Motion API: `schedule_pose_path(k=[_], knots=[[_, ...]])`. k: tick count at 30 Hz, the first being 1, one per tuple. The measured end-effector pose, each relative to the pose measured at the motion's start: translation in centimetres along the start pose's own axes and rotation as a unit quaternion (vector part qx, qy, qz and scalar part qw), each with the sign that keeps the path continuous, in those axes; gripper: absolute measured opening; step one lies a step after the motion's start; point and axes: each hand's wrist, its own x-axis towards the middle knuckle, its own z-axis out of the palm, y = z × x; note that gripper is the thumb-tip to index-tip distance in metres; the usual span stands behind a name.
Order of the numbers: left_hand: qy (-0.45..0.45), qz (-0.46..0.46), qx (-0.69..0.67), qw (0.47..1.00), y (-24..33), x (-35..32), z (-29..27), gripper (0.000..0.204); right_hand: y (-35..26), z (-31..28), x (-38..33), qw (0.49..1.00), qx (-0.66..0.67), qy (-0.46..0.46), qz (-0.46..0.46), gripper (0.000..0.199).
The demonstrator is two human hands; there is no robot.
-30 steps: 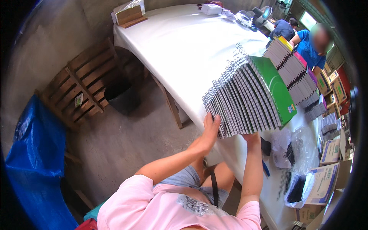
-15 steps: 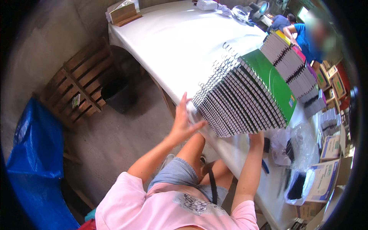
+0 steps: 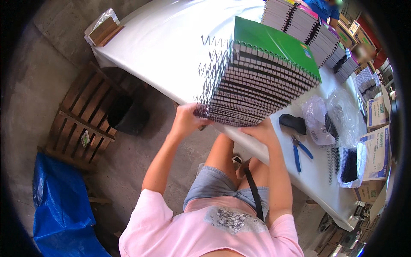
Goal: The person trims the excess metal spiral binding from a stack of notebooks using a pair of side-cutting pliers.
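Note:
A tall stack of spiral notebooks (image 3: 257, 83) with a green top cover (image 3: 274, 40) stands at the near edge of the white table (image 3: 171, 64). Black wire coils run along its near side, and long loose coil ends (image 3: 209, 64) stick out to the left. My left hand (image 3: 186, 122) grips the bottom left corner of the stack, its fingertips partly hidden. Low on the near side, my right hand (image 3: 260, 132) is closed against the bottom edge of the same stack, with some fingers out of sight.
Blue-handled pliers (image 3: 301, 154), a black object (image 3: 293, 123), clear plastic bags (image 3: 319, 120) and loose black coils (image 3: 332, 160) lie to the right. More notebook stacks (image 3: 295, 21) stand behind, near another person (image 3: 321, 8). Cartons (image 3: 376, 152) line the right side; a black bin (image 3: 128, 113) sits left.
My left hand has gone from spread fingers beside the stack to gripping its bottom corner. The right hand has shifted left along the bottom edge. The view has turned, showing the pliers more fully.

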Motion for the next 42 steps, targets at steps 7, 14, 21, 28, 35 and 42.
schedule_pose_path(k=[7,14,21,28,35,42], knots=[[0.195,0.037,0.115,0.973,2.5,-4.3,4.4,0.03,-0.8,-3.7,3.9,0.968,-0.077,-0.105,-0.215,0.058],[0.099,0.032,0.019,0.994,1.7,-5.6,2.5,0.058,-0.8,-5.2,4.5,0.971,-0.089,-0.166,-0.15,0.058],[0.318,0.229,-0.119,0.912,3.1,1.0,-1.3,0.095,-3.6,-7.6,5.1,0.803,0.512,0.04,-0.304,0.069],[0.216,0.26,-0.224,0.914,2.1,10.1,1.2,0.083,-6.6,-3.8,5.3,0.837,0.452,0.023,-0.308,0.074],[0.127,0.087,-0.347,0.925,-1.6,8.9,1.7,0.079,-7.8,-4.0,4.3,0.903,0.372,-0.04,-0.211,0.087],[0.221,0.242,-0.292,0.899,2.0,7.5,1.5,0.074,-7.1,-3.3,5.1,0.898,0.359,0.055,-0.25,0.087]])
